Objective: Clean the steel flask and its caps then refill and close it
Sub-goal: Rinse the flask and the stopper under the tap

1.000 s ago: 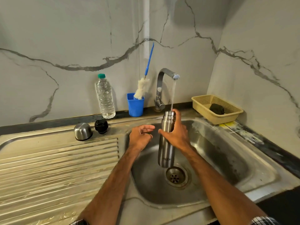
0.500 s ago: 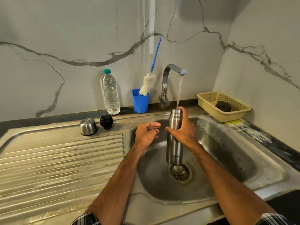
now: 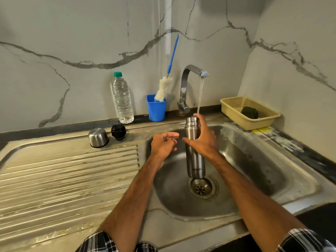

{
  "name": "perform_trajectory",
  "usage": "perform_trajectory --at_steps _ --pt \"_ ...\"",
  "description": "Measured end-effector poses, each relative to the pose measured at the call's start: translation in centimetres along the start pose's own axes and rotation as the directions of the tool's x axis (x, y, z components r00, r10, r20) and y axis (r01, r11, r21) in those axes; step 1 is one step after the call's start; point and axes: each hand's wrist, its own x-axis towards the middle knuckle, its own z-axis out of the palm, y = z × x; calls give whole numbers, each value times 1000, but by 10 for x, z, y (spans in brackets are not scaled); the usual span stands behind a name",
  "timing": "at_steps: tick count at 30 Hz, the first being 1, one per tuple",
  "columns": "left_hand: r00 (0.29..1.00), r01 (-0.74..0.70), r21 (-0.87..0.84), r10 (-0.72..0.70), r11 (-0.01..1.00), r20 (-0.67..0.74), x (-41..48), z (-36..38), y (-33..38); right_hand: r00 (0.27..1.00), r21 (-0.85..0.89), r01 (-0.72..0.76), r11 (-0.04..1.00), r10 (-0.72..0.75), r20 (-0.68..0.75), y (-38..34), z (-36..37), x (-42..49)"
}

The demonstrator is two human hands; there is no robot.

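right hand [image 3: 203, 140] fingers [image 3: 199, 118] curled round the upper half of a tall, slim brushed-steel flask [image 3: 195, 160], thumb across its near side, one fingertip up at the rim of the open threaded mouth. left hand [image 3: 163, 144] just beside it, fingers [image 3: 172, 134] loosely curled and holding nothing, tips pointing towards the flask with a small gap between.

flask upright inside the stainless-steel sink basin [image 3: 254, 170], uncapped, base low and close behind the round metal drain [image 3: 201, 187]; touching the basin floor or not, hard to tell. thin stream of water [image 3: 200, 95] from the curved chrome tap [image 3: 185, 82] straight down to the flask's mouth, ending at the raised fingertip.

to the left, on the ridged steel draining board [image 3: 69, 175]: a domed steel outer cap [image 3: 98, 137], mouth down, and just beside it a black plastic inner stopper [image 3: 118, 131], the two close but apart. behind them, against the grey-veined white marble wall [image 3: 72, 33], a clear plastic water bottle with a green lid [image 3: 122, 100], then a blue plastic cup [image 3: 156, 108] with a white fluffy bottle brush on a blue handle [image 3: 163, 90] leaning in it.

to the right of the tap, on the worktop in the corner, a pale yellow perforated plastic basket [image 3: 236, 113] with a dark scouring pad [image 3: 250, 112] inside.

at the bottom edge, black-and-white checked sleeves [image 3: 101, 242] on both forearms.
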Motion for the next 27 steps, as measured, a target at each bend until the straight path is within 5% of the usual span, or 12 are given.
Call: perform_trajectory --at_steps 3,20,24,27 --pt "1000 15 -12 -15 1000 -3 1 -1 1 996 72 20 997 -13 -90 -1 -2 4" --pt "1000 24 5 -24 1000 -1 -1 1 0 1000 2 -10 1000 10 -11 -1 0 1" --pt "999 32 5 -32 999 -2 2 3 -1 991 45 42 998 -36 -127 -4 -5 5" --pt "1000 14 24 -14 1000 13 -1 4 -1 1000 -27 -12 1000 12 -3 -4 -4 -1"
